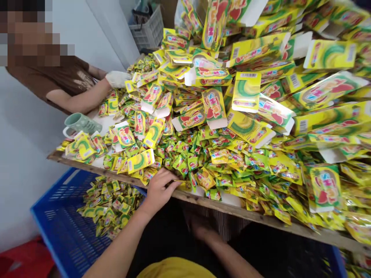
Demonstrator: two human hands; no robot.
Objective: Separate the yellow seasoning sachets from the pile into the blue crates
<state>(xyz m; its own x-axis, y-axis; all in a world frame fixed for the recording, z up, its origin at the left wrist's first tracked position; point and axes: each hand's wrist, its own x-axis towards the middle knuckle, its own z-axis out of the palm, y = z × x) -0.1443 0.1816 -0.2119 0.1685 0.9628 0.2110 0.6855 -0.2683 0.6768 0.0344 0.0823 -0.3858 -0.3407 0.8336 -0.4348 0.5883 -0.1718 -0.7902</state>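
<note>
1. Yellow shirt front (175, 269) of the person, bottom centre, nearest the camera.
2. Huge heap of yellow-green foil sachets (228, 154) and printed yellow cartons (324, 92) fills centre and right of frame; cartons pile up thickest toward upper right, sachets spread loose toward the front.
3. Wooden board edge (255, 216) runs from left of centre down to lower right, heap sitting on it, some sachets right at the lip.
4. Blue plastic crate (62, 227), lower left, just below the board; loose sachets (111, 204) lie in a mound inside it.
5. Left hand (162, 189), bottom centre, lies on the sachets at the board edge, fingers loosely spread and slightly curled; cannot tell if it grips any.
6. Right hand (199, 227) sits low in shadow under the board edge, below the heap; its state is too dark to tell.
7. Co-worker in a brown top (55, 77), upper left, reaches in across the far side; white-gloved hand (117, 79) is at the heap's edge.
8. Grey plastic basket (147, 29), top centre, behind the heap.
9. Pale green mug (81, 123) lies on its side, left of the heap, near the co-worker's forearm.
10. Red object (26, 258), bottom left corner, beside the crate.
</note>
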